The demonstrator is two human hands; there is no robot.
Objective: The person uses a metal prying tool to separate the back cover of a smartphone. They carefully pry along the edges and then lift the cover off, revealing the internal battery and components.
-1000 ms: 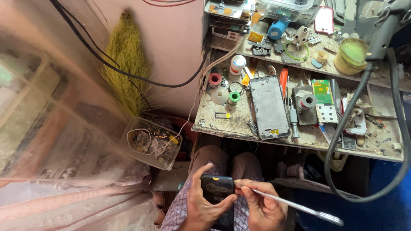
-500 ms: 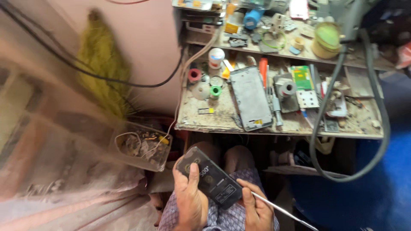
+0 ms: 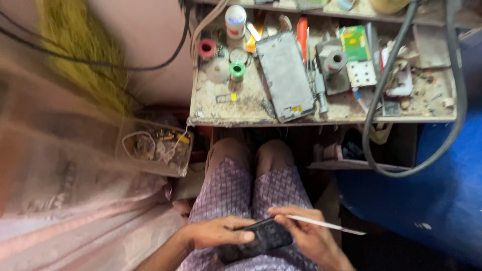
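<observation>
Lying across the person's lap, low in the head view, is a dark phone [image 3: 261, 237], resting on the purple patterned trousers [image 3: 251, 185]. The left hand [image 3: 216, 233] grips it from the left side, fingers curled under and the thumb pressed flat across its top face. The right hand [image 3: 306, 233] meets the phone's right end, its fingers bent over that edge while pinching a thin metal tool [image 3: 326, 225]; the tool's near tip sits at the phone's upper right edge and its shaft runs out to the right, past the knuckles. Both hands are closed, neither spread.

Beyond the knees stands a cluttered workbench [image 3: 241, 113] with a worn, dusty top. On it, a grey phone frame [image 3: 286, 75] lies tilted near the middle. Left of the frame are a red spool [image 3: 207, 48], a green spool [image 3: 237, 69] and a white bottle [image 3: 235, 21]. Right of the frame sit a grey tape roll [image 3: 335, 60] and a green packet [image 3: 355, 42]. A thick black hose [image 3: 381, 100] loops down over the bench's right part and below its front edge. Left of the knees, on the floor, a clear plastic tub [image 3: 155, 148] holds scraps and wire.
</observation>
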